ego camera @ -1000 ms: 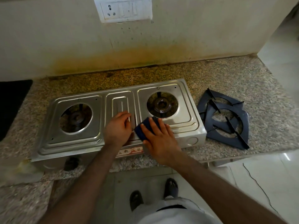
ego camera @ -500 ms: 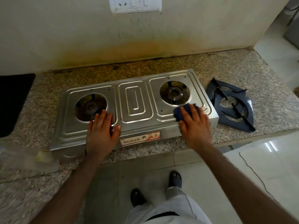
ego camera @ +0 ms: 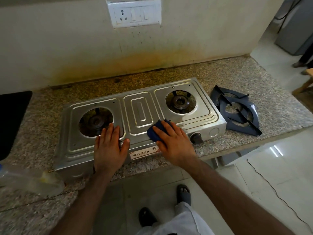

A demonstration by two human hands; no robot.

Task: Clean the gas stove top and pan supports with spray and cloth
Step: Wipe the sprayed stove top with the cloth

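A steel two-burner gas stove (ego camera: 138,107) sits on the granite counter (ego camera: 245,78), both burners bare. My left hand (ego camera: 109,146) lies flat on the stove's front left, fingers straight, just below the left burner (ego camera: 95,122). My right hand (ego camera: 172,141) presses a dark blue cloth (ego camera: 155,130) onto the stove top at front centre, below and left of the right burner (ego camera: 181,101). Two dark pan supports (ego camera: 237,110) lie stacked on the counter right of the stove.
A clear plastic spray bottle (ego camera: 32,181) lies on the counter at the front left. A black mat (ego camera: 11,119) is at the far left. A switchboard (ego camera: 135,12) is on the stained wall behind. The counter's front edge drops to a tiled floor.
My right hand has slid the cloth left, from the stove's front right corner to its front centre. My left hand stays flat on the front left.
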